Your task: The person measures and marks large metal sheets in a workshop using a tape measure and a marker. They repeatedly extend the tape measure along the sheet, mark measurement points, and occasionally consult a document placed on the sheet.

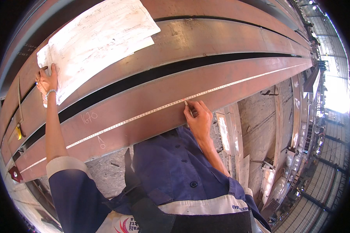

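My right hand (198, 116) pinches a small pale stick of chalk (186, 103), its tip at the edge of a tape measure's extended blade (144, 114). That white blade runs lengthwise along the nearest rust-brown steel beam (144, 97). My left hand (47, 81), with a bracelet at the wrist, grips the lower left edge of a large marked paper drawing (101, 42). Its fingers are bent, and part of the grip is hidden. The drawing lies across the farther beams, over another sheet. White chalk marks (101, 142) show on the near beam beside the blade.
Dark gaps (144, 77) separate the parallel beams. At far left lie a yellow-handled tool (18, 132) and a small dark red plate (15, 174) at the beam's end. Right of my body are long steel strips (237, 136) over dusty ground.
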Demonstrator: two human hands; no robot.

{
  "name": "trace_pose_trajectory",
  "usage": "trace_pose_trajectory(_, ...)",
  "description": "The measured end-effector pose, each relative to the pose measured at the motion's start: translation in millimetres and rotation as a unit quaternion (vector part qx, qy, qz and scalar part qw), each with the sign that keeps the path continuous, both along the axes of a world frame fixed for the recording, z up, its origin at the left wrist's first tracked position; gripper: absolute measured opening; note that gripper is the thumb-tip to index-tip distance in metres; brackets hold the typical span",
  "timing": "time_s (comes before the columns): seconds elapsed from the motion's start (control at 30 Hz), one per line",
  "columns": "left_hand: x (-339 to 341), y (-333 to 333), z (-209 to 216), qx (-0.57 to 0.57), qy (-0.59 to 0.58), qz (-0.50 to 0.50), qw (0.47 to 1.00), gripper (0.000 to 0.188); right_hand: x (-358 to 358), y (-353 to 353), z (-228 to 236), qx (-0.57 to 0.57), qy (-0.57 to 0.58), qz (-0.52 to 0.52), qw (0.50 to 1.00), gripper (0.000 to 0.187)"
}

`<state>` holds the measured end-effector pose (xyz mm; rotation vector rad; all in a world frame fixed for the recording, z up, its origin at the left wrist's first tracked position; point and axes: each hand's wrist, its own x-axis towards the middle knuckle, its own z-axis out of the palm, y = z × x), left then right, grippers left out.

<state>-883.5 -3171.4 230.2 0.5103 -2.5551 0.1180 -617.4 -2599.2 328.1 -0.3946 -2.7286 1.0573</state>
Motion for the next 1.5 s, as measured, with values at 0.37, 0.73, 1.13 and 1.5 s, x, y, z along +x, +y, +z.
trace_pose_trajectory(0.37,-2.2,-5.1,-3.7,0.01,0.002,0.003,1.0,0.053,0.9,-0.9,0.7,-0.022,-0.018,-0.001,1.0,0.014)
trace_pose_trajectory(0.73,-1.8,-4.0,-3.1,0.002,0.01,0.004,1.0,0.052,0.1,-2.3,2.6,-0.018,-0.019,0.002,1.0,0.015)
trace_pose_trajectory(1.13,-2.5,-6.7,-4.6,-0.001,-0.002,0.008,1.0,0.055,-0.4,-1.8,3.0,-0.013,-0.033,0.007,0.999,0.015)
trace_pose_trajectory(1.5,-3.6,-9.0,-5.8,0.001,-0.005,0.008,1.0,0.055,-7.9,-1.8,9.9,0.017,-0.041,0.043,0.998,0.015)
